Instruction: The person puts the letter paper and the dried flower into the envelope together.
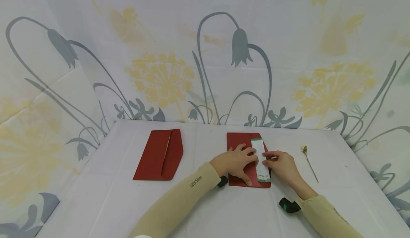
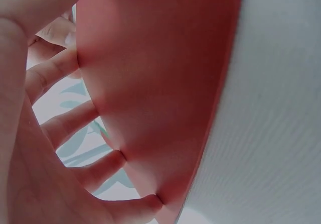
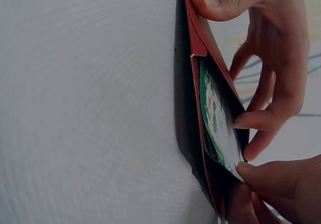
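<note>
A red envelope [image 1: 238,138] lies in front of me with its opening on the right. My left hand [image 1: 237,160] is spread over it, fingertips pressing on its face near the opening. In the left wrist view, the separate fingers [image 2: 103,169] rest on the red paper. A white card [image 1: 258,145] with green printed ends lies lengthwise along the opening. My right hand [image 1: 283,165] pinches the card's right edge between thumb and fingers. From the right wrist view, the card [image 3: 213,113] sits partly inside the envelope mouth, its inner part hidden.
Another red envelope [image 1: 150,156] lies to the left with its flap spread open. A small dried yellow flower [image 1: 309,162] on a thin stem lies to the right. A flower-printed cloth [image 1: 221,84] rises behind the white table surface [image 1: 105,181].
</note>
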Motion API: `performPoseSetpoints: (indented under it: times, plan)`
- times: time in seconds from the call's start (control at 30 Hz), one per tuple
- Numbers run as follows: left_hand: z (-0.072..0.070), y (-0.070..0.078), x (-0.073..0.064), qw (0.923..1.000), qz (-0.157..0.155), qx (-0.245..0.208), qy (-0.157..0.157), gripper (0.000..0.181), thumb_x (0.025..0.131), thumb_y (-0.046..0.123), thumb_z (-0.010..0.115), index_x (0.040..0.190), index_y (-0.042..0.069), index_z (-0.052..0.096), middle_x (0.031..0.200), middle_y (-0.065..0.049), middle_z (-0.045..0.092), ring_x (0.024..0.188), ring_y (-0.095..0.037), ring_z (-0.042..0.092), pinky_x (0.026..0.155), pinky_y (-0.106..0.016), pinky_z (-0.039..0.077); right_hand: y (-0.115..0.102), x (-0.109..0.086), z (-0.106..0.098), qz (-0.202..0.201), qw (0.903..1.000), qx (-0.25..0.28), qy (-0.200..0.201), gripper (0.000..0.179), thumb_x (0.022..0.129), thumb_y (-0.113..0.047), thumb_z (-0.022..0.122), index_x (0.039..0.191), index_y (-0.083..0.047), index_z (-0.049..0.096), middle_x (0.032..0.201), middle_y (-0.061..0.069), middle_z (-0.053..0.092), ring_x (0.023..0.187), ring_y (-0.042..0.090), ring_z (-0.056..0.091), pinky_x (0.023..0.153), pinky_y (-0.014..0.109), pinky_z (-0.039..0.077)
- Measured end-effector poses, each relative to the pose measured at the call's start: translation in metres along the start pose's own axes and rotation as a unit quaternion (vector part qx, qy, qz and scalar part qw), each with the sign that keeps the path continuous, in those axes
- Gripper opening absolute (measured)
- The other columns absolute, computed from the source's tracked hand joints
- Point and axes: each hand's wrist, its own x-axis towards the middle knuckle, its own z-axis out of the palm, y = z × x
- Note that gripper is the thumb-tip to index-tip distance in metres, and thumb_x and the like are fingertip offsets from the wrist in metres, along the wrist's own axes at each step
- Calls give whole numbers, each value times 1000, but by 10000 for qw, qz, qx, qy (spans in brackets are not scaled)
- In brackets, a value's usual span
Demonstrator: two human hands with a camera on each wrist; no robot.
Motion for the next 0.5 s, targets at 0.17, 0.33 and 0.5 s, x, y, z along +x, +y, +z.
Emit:
performPoseSetpoints:
  times: [0.17,0.33,0.5]
  plan:
    - [-1,1,-1,10000,-4,-72,9,60,75,66,76,122,36,54,157,8,29,146,-28,21,108,-51,37,-2,2,4,-143,9998,156,-41,29,87,-8,75,113,4,71,103,18,72,87,26,70,64,25,51]
    - [-1,1,0,9999,-26,-120,10,64,75,66,76,127,37,53,158,8,28,146,-28,20,109,-52,36,-1,4,10,-75,9997,223,-109,30,88,-6,72,116,6,69,102,19,72,87,24,71,66,23,53]
    - [-1,1,-1,9999,-41,-146,38,67,74,66,76,131,38,53,158,8,28,146,-28,20,109,-54,36,-1,5,13,-34,9997,234,-72,30,88,-5,71,115,6,69,98,16,73,85,23,70,66,24,53]
